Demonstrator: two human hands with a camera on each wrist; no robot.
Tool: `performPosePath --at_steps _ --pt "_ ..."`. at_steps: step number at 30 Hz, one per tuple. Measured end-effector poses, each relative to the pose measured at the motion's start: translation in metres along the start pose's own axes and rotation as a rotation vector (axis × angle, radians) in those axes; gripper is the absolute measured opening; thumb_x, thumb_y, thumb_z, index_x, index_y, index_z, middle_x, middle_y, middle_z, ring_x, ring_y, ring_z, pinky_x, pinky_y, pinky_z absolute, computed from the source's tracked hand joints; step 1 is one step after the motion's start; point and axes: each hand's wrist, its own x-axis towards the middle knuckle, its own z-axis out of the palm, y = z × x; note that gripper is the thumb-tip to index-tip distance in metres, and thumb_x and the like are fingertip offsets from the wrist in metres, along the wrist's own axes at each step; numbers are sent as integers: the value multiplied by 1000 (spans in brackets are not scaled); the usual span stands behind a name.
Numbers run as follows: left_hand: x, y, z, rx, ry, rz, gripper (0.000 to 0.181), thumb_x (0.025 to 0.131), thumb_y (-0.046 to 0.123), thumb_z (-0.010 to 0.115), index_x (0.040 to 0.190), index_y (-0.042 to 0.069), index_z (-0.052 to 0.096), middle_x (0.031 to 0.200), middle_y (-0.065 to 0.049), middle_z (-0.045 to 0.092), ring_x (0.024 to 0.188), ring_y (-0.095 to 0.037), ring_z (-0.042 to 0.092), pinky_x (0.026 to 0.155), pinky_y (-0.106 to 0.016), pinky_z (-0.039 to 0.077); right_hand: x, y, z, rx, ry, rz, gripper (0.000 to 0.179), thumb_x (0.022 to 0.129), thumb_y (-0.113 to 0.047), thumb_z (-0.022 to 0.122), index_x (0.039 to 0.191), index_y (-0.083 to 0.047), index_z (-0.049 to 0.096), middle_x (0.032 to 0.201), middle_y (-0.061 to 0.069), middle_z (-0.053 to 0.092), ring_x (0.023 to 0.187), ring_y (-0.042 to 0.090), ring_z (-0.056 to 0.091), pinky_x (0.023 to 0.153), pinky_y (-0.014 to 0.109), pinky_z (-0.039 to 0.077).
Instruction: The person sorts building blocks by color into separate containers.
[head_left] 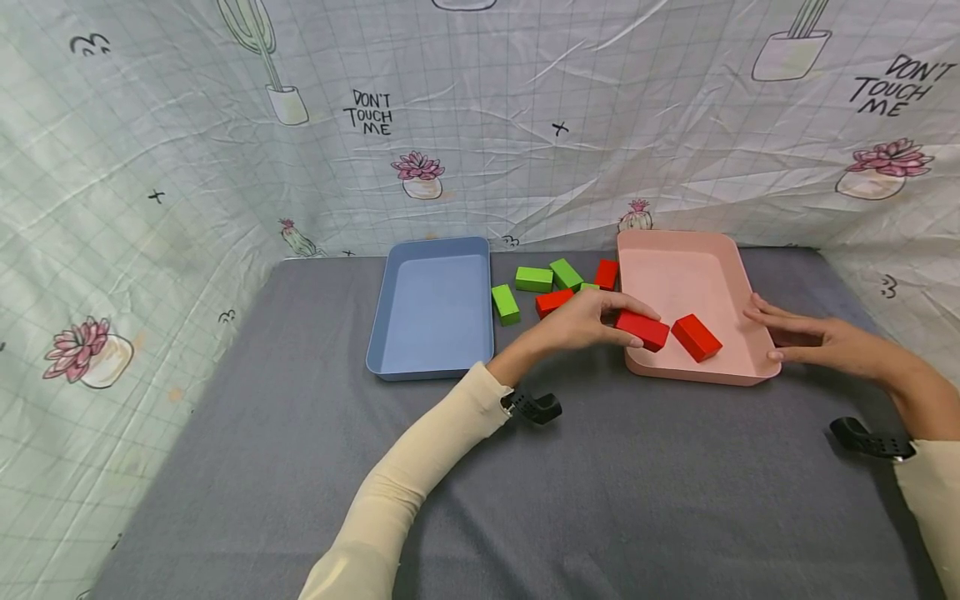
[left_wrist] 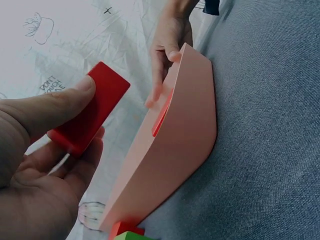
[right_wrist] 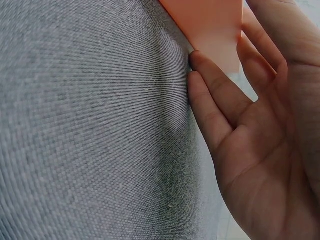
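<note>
My left hand (head_left: pixel 588 321) pinches a red block (head_left: pixel 642 331) between thumb and fingers, over the left wall of the pink tray (head_left: pixel 675 262). In the left wrist view the held block (left_wrist: pixel 95 107) is raised beside the tray wall (left_wrist: pixel 175 135). A second red block (head_left: pixel 697 337) lies inside the tray near its front. At the tray's right side, my right hand (head_left: pixel 832 337) touches the wall and rim with extended fingers. The right wrist view shows two of its fingertips (right_wrist: pixel 196 77) low at the tray's outer wall, close to the cloth.
A blue tray (head_left: pixel 431 367) stands to the left. Between the trays lie several green blocks (head_left: pixel 533 279) and red blocks (head_left: pixel 553 302), one red block (head_left: pixel 607 273) right by the pink tray. Grey cloth (head_left: pixel 600 500) covers the table, with a printed curtain (head_left: pixel 525 183) behind.
</note>
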Motion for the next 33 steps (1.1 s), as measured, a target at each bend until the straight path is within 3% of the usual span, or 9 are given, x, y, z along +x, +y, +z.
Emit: performPosePath --at_steps 4,8,11,18,27,33 --pt "1 -1 2 11 23 10 40 87 8 82 126 8 73 114 4 69 88 -8 57 71 -22 48 0 2 0 14 -3 0 68 98 -11 66 159 -19 36 163 -30 10 140 -20 6 118 29 -6" --pt "3 -1 2 16 36 13 41 86 9 82 126 10 73 117 4 70 95 -6 58 73 -21 48 0 2 0 14 -5 -8 68 98 -11 65 159 -18 37 164 -29 10 141 -19 5 117 27 -5" --pt "5 -1 3 -1 44 -6 40 85 9 83 125 10 74 114 5 72 89 -6 57 69 -20 45 0 2 -1 19 -8 -2 68 98 -11 65 159 -18 36 164 -28 9 141 -19 5 117 29 -5" --pt "8 -3 4 -46 73 -26 37 83 5 85 119 8 76 104 6 75 77 -6 55 68 -19 45 1 1 -3 26 -18 41 69 98 -14 66 160 -21 36 160 -35 8 139 -21 3 116 64 -9" --pt "12 -2 2 -77 110 -65 37 80 6 87 115 10 78 90 5 73 69 -10 47 61 -21 37 1 1 -2 28 -23 27 69 98 -13 65 160 -21 35 163 -31 8 140 -20 4 119 49 -8" --pt "14 -5 0 -106 118 -74 37 79 3 87 115 8 78 91 5 74 69 -10 48 60 -21 36 1 1 -2 28 -22 16 69 98 -12 65 160 -19 36 164 -29 8 141 -20 4 119 39 -6"
